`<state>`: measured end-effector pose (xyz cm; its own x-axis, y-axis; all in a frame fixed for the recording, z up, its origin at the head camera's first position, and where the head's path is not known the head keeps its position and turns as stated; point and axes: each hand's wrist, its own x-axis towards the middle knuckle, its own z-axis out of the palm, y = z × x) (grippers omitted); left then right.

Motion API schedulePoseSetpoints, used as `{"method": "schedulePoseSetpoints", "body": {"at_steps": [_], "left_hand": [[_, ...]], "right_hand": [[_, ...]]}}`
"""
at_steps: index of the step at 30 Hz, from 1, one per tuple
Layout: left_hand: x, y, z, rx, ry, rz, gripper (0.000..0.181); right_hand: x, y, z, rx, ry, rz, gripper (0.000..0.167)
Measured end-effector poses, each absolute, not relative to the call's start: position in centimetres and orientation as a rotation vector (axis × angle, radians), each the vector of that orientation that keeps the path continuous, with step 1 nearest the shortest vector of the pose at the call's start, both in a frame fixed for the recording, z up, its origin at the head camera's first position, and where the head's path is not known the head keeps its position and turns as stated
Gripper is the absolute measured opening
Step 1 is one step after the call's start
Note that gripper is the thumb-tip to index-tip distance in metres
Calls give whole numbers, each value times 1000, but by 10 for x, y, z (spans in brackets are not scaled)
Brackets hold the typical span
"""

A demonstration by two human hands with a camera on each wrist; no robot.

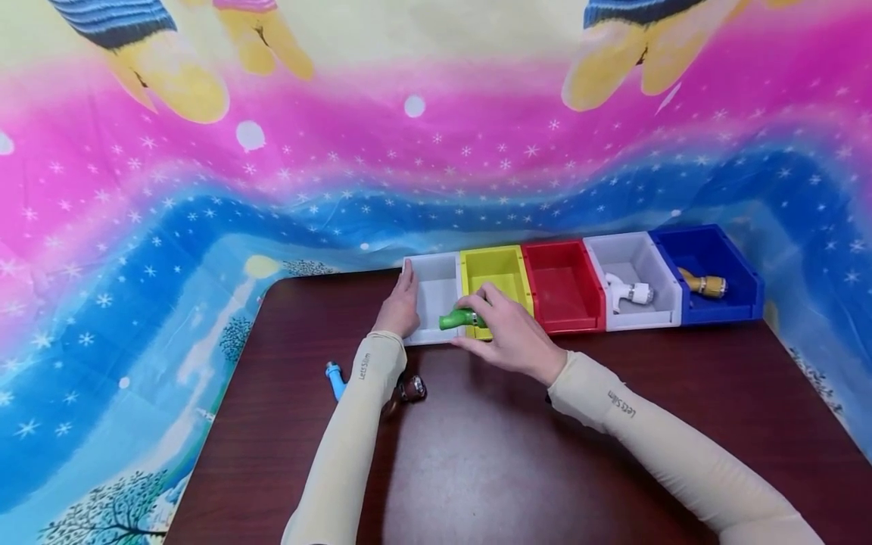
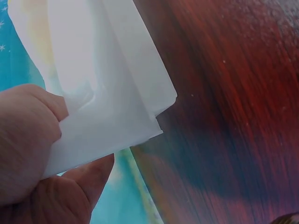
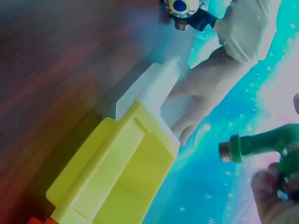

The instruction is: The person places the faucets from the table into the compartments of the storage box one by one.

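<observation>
My left hand [image 1: 398,312] is at the left wall of the leftmost white bin [image 1: 437,291]. In the left wrist view that wall [image 2: 110,135] sits between thumb and fingers. My right hand [image 1: 514,337] holds a green tap [image 1: 455,319] above the front edges of the white bin and the yellow bin [image 1: 495,272]. The right wrist view shows the threaded end of the green tap [image 3: 261,142] pointing away from the fingers. A light blue tap [image 1: 335,378] and a brown tap [image 1: 412,388] lie on the table, partly hidden by my left forearm.
Right of the yellow bin stand a red bin [image 1: 562,291], a second white bin [image 1: 671,303] with a white tap [image 1: 630,293], and a blue bin [image 1: 739,284] with a golden-yellow tap [image 1: 705,284]. The row lines the back of the dark wooden table [image 1: 477,469], before a patterned cloth [image 1: 436,166].
</observation>
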<state>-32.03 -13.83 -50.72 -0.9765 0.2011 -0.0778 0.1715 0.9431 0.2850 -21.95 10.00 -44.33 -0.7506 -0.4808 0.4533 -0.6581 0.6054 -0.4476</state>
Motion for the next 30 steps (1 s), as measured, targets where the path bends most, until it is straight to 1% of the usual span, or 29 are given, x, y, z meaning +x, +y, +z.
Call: {"method": "schedulePoseSetpoints", "body": {"at_steps": [8, 11, 15, 24, 30], "left_hand": [[-317, -137, -511, 285, 2986, 426, 81], [-317, -136, -510, 284, 2991, 435, 81], [-317, -136, -507, 277, 2986, 425, 82], [-317, -137, -503, 293, 3006, 399, 79], [-317, -138, -501, 295, 3016, 412, 78]], "right_hand": [[-220, 112, -440, 815, -2284, 878, 47], [-225, 117, -439, 792, -2234, 893, 38], [-231, 125, -438, 725, -2213, 916, 31], [-247, 147, -431, 557, -2203, 948, 30], [-261, 169, -427, 415, -2124, 1063, 27]]}}
